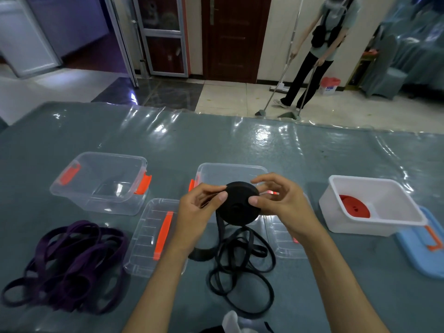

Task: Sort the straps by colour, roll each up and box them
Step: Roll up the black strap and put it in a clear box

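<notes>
A partly rolled black strap roll (236, 204) is held above the table between both hands. My left hand (199, 207) pinches its left rim with thumb and fingers. My right hand (278, 203) pinches its right rim with the thumb, the other fingers spread behind. The loose black strap tail (242, 265) hangs from the roll and lies tangled on the table. A purple strap pile (64, 265) lies at the near left. A rolled red strap (354, 206) sits in the white box (384, 227) at the right.
An empty clear box with orange latches (72, 191) stands at the left, another clear box (230, 170) behind my hands. Clear lids (144, 239) (283, 246) lie on the grey table, a blue lid (425, 255) at right. A person sweeps the floor beyond the table.
</notes>
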A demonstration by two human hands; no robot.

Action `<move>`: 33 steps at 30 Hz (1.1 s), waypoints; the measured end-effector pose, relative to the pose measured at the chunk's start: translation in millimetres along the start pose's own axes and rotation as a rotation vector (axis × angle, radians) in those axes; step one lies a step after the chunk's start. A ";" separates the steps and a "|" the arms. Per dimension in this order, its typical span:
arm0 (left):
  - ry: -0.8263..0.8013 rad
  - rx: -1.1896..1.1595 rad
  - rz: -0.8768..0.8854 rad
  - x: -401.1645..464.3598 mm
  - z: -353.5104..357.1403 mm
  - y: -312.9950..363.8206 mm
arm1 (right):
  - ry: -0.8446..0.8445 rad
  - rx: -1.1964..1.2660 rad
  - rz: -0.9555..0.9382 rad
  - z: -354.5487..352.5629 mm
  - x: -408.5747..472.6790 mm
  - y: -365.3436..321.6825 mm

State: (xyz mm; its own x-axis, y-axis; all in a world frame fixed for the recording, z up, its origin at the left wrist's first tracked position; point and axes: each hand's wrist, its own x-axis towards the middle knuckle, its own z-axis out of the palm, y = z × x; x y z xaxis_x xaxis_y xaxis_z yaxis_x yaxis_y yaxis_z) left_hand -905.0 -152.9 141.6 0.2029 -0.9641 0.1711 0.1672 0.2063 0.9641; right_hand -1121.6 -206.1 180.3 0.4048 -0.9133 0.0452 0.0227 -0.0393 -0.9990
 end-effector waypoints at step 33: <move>-0.064 0.044 -0.234 -81.9 103.5 -13.2 | 0.307 0.279 0.071 -71.8 -108.0 30.7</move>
State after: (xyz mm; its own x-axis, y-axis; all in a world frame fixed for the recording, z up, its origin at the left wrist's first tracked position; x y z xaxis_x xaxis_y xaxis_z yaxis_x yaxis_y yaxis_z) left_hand -1023.7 -93.9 135.9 0.1015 -0.9938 -0.0462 0.1598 -0.0296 0.9867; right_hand -1230.2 -137.8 144.4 0.1236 -0.9899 -0.0698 0.2682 0.1010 -0.9581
